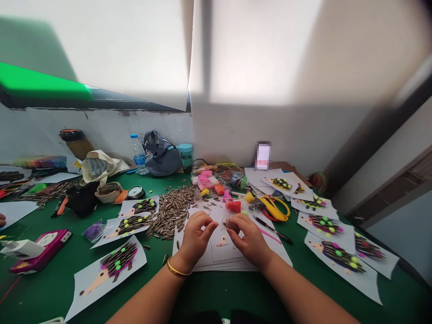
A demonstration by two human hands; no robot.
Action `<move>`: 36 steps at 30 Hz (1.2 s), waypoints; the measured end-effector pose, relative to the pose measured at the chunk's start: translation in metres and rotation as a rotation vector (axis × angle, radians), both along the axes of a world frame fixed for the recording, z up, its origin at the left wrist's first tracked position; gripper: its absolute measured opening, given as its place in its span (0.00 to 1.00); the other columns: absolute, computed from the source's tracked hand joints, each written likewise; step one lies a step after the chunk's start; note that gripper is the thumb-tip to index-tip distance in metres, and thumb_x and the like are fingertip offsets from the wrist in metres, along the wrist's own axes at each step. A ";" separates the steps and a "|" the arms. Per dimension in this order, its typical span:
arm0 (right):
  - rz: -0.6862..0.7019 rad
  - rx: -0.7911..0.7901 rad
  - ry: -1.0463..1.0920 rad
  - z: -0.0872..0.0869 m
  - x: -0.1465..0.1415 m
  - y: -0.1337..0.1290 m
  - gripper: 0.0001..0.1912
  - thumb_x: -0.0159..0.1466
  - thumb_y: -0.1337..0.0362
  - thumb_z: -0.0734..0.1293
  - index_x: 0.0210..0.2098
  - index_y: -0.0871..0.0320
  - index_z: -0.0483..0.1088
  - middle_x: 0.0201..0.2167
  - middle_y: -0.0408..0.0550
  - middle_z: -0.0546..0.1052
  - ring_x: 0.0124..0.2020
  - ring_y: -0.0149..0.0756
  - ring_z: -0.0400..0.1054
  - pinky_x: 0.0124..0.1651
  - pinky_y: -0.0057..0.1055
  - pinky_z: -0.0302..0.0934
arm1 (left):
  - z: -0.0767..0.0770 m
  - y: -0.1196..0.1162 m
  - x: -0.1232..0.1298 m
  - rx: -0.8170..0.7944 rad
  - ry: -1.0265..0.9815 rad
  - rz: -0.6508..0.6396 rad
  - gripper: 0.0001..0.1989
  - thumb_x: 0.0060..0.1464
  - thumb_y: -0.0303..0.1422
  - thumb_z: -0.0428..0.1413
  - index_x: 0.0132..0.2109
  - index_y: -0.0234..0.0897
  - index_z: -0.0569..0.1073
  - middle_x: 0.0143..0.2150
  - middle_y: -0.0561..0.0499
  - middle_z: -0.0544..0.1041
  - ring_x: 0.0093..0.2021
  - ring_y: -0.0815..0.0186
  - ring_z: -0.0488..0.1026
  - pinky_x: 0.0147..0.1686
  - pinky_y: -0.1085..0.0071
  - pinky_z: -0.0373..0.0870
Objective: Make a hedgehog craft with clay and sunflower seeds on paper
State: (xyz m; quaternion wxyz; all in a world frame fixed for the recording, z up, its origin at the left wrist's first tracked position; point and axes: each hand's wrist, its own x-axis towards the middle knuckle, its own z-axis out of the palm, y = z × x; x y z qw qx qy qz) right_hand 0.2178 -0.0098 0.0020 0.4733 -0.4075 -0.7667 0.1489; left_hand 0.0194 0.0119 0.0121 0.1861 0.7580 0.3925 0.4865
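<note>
White paper sheets [202, 261] lie stacked at the centre, the top one bearing a small cream animal head [222, 241]. Above the left part of the sheets is my left hand [199, 231], its fingers curled with thumb and fingertip close together; anything between them is too small to make out. My right hand [248, 236] pinches a small clear bag [228, 222] with something dark in it, over the sheets' right part. A heap of striped sunflower seeds [173, 209] lies left of the sheets. Beyond my hands are a red clay packet [233, 206] and more coloured clay bags [205, 180].
Seed-covered hedgehog pictures lie at left [118, 265] and right [344, 261]. Yellow scissors [276, 209] and a black pen [273, 229] are right of centre. A phone [263, 156] leans on the wall. Another person's fingers [2, 220] show at the far left edge.
</note>
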 end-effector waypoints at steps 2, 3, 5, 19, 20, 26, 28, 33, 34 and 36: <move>-0.005 -0.008 -0.003 0.001 0.001 0.000 0.08 0.65 0.65 0.64 0.44 0.54 0.70 0.39 0.50 0.73 0.41 0.40 0.67 0.45 0.37 0.66 | 0.000 0.000 0.000 0.007 0.014 0.007 0.19 0.65 0.41 0.48 0.26 0.39 0.64 0.27 0.53 0.65 0.31 0.65 0.65 0.34 0.68 0.62; -0.007 -0.014 -0.006 0.001 0.001 0.000 0.08 0.65 0.65 0.64 0.44 0.54 0.70 0.38 0.50 0.72 0.41 0.40 0.67 0.45 0.37 0.66 | 0.000 0.000 0.000 0.006 0.011 0.016 0.18 0.65 0.40 0.48 0.27 0.39 0.64 0.27 0.53 0.65 0.31 0.65 0.65 0.34 0.68 0.62; -0.015 -0.022 -0.009 0.002 0.003 0.001 0.06 0.65 0.65 0.63 0.42 0.55 0.70 0.37 0.49 0.72 0.40 0.39 0.66 0.44 0.37 0.65 | -0.001 0.000 0.002 0.001 -0.010 0.024 0.15 0.63 0.39 0.52 0.29 0.39 0.66 0.29 0.53 0.67 0.33 0.65 0.66 0.36 0.68 0.63; -0.123 0.009 0.013 0.004 0.020 0.011 0.08 0.67 0.63 0.62 0.44 0.55 0.70 0.37 0.49 0.71 0.38 0.39 0.66 0.42 0.36 0.64 | -0.002 0.000 0.001 0.004 0.007 0.014 0.13 0.64 0.36 0.49 0.32 0.39 0.70 0.31 0.51 0.71 0.35 0.63 0.68 0.39 0.66 0.66; -0.158 0.010 0.026 0.003 0.025 0.014 0.08 0.67 0.63 0.62 0.45 0.55 0.70 0.38 0.49 0.72 0.38 0.39 0.66 0.42 0.36 0.64 | -0.002 0.000 0.002 0.005 -0.002 0.020 0.12 0.64 0.36 0.50 0.32 0.39 0.69 0.31 0.51 0.70 0.35 0.63 0.68 0.39 0.66 0.66; -0.380 -0.009 0.079 -0.004 0.055 0.028 0.10 0.66 0.59 0.63 0.44 0.56 0.70 0.37 0.49 0.71 0.37 0.39 0.64 0.41 0.36 0.62 | -0.005 0.002 0.003 0.016 -0.025 -0.022 0.07 0.62 0.32 0.53 0.45 0.41 0.75 0.39 0.48 0.74 0.42 0.63 0.71 0.46 0.64 0.68; -0.417 -0.023 0.084 -0.006 0.061 0.031 0.11 0.66 0.58 0.63 0.45 0.56 0.70 0.37 0.48 0.71 0.36 0.39 0.64 0.40 0.36 0.61 | -0.005 0.002 0.004 0.015 -0.020 -0.026 0.07 0.62 0.31 0.53 0.45 0.41 0.75 0.40 0.48 0.75 0.43 0.63 0.71 0.46 0.64 0.68; -0.410 -0.029 0.071 -0.009 0.060 0.033 0.11 0.66 0.57 0.62 0.40 0.57 0.70 0.33 0.47 0.70 0.34 0.38 0.62 0.37 0.34 0.60 | -0.003 0.002 0.004 0.026 -0.017 -0.004 0.01 0.58 0.31 0.58 0.37 0.39 0.73 0.35 0.51 0.73 0.38 0.64 0.70 0.42 0.66 0.67; -0.399 -0.032 0.069 -0.009 0.059 0.033 0.10 0.66 0.57 0.62 0.40 0.57 0.70 0.33 0.47 0.70 0.34 0.38 0.62 0.37 0.34 0.60 | -0.003 0.001 0.004 0.029 -0.017 0.000 0.03 0.58 0.31 0.59 0.36 0.39 0.72 0.34 0.51 0.72 0.38 0.64 0.70 0.41 0.66 0.67; -0.383 -0.045 0.073 -0.009 0.056 0.032 0.11 0.66 0.57 0.62 0.41 0.57 0.70 0.34 0.47 0.70 0.34 0.38 0.63 0.38 0.34 0.60 | -0.001 0.001 0.004 0.033 -0.014 0.004 0.05 0.57 0.32 0.59 0.34 0.39 0.71 0.33 0.52 0.72 0.37 0.64 0.69 0.40 0.67 0.66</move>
